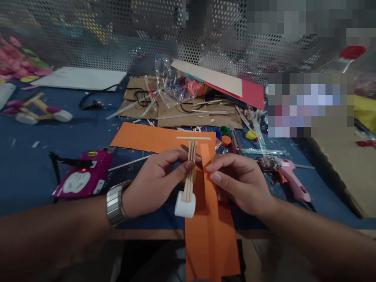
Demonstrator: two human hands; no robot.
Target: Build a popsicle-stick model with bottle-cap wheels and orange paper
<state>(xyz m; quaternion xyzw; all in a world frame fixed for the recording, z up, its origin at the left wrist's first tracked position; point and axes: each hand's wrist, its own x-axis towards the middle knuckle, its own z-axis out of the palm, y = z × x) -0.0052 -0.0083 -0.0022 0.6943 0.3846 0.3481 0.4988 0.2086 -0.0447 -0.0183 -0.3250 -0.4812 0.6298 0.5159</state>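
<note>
Holding a small stick assembly [190, 168] upright over the near edge of the tabletop [35, 168], the left hand [155, 184] is closed on it, thumb and fingers pinching the bundle at mid-height. The assembly consists of several thin, pale wooden sticks laid side by side, a single cross-stick fixed across the top to form a T, and a white plastic bottle cap [185, 205] attached at the lower end. These joints appear already made; no second cap or axle is seen on this piece, so it is judged part-built.

The right hand [237, 182] is closed on a long strip of orange paper [210, 219], fingertips pressing its upper end just beside the sticks. The strip is matt and smooth, with a lengthwise fold, and hangs past the tabletop edge. Whether it is already fastened to the sticks cannot be told. A larger orange sheet [147, 139] lies flat behind the hands.

A pink glue gun [289, 178] rests to the right, near the right hand; a magenta glue gun [84, 178] with a black cord lies to the left. Beyond are brown corrugated cardboard pieces [188, 113], clear crinkled plastic bags [167, 84], loose coloured bottle caps [225, 135] and spare sticks. At far left stands a finished-looking stick frame with white cap wheels [41, 111]. The blue tabletop surface carries scattered offcuts.
</note>
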